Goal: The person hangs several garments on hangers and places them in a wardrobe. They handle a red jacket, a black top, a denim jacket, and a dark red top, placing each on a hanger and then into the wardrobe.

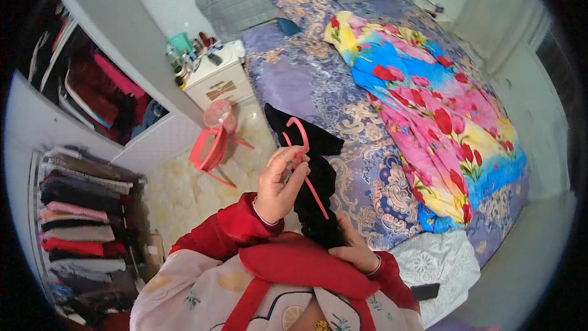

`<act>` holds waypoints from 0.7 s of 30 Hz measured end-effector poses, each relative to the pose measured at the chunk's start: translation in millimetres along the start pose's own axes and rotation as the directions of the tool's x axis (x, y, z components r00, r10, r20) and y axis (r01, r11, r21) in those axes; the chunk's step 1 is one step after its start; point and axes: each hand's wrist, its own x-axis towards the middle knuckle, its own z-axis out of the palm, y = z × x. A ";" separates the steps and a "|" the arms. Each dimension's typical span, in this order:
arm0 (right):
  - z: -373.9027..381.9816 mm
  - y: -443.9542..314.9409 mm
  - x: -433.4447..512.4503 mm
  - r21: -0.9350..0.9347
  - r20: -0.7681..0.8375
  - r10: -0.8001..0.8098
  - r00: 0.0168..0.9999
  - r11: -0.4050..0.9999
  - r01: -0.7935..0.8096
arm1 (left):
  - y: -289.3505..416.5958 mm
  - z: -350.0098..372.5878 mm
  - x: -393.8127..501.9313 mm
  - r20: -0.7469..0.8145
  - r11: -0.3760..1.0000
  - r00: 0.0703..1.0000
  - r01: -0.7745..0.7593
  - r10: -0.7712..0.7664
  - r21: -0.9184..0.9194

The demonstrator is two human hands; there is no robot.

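Observation:
In my left hand [281, 184] is a pink clothes hanger [317, 196], gripped near the base of its hook, with the hook pointing away from me. A black garment [317, 184] hangs in front of my body, and part of it lies over the edge of the bed. My right hand [356, 246] holds the lower part of this garment close to my chest, its fingers partly hidden by the cloth. The hanger lies over the black fabric; whether it is inside the garment I cannot tell.
A bed with a patterned purple sheet [285, 78] bears a bright floral quilt [436, 101], a white cloth [436, 262] and a dark phone [425, 291]. On the left stand a pink chair [213, 151], a white nightstand [220, 80], an open wardrobe [138, 46] and a rack of clothes [82, 193].

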 end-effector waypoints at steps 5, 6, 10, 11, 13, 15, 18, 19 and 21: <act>12.2 -2.4 20.3 -0.002 0.131 0.032 0.991 0.999 -0.032 | 8.2 -27.6 -12.6 -0.115 1.000 0.993 -0.013 0.014 0.003; 16.3 -2.8 25.4 -0.018 0.157 0.038 0.987 0.999 -0.036 | 10.2 -37.7 -15.0 -0.111 0.999 0.994 -0.010 0.016 0.048; 35.7 7.1 49.5 -0.051 0.236 0.105 0.966 0.994 -0.095 | 17.1 -74.9 -28.7 -0.234 0.998 0.970 -0.055 0.063 0.041; 43.3 9.4 56.9 -0.072 0.264 0.111 0.958 0.993 -0.095 | 17.1 -87.7 -34.6 -0.261 0.997 0.963 -0.053 0.065 0.051; 63.0 9.6 72.3 -0.123 0.315 0.134 0.939 0.987 -0.099 | 19.2 -114.2 -45.7 -0.317 0.998 0.947 -0.037 0.052 0.053; 88.9 4.6 87.1 -0.179 0.367 0.167 0.915 0.978 -0.107 | 23.7 -142.4 -58.4 -0.375 0.999 0.927 -0.009 0.025 0.042; 126.0 8.6 108.0 -0.262 0.407 0.253 0.878 0.953 -0.153 | 30.5 -185.4 -83.7 -0.475 0.995 0.875 -0.068 0.094 0.071; 139.1 12.8 116.7 -0.275 0.438 0.267 0.858 0.949 -0.155 | 33.6 -200.9 -92.5 -0.508 0.993 0.854 -0.069 0.110 0.099; 165.4 23.2 134.4 -0.296 0.499 0.294 0.815 0.942 -0.158 | 42.6 -232.0 -109.6 -0.568 0.986 0.811 -0.061 0.140 0.156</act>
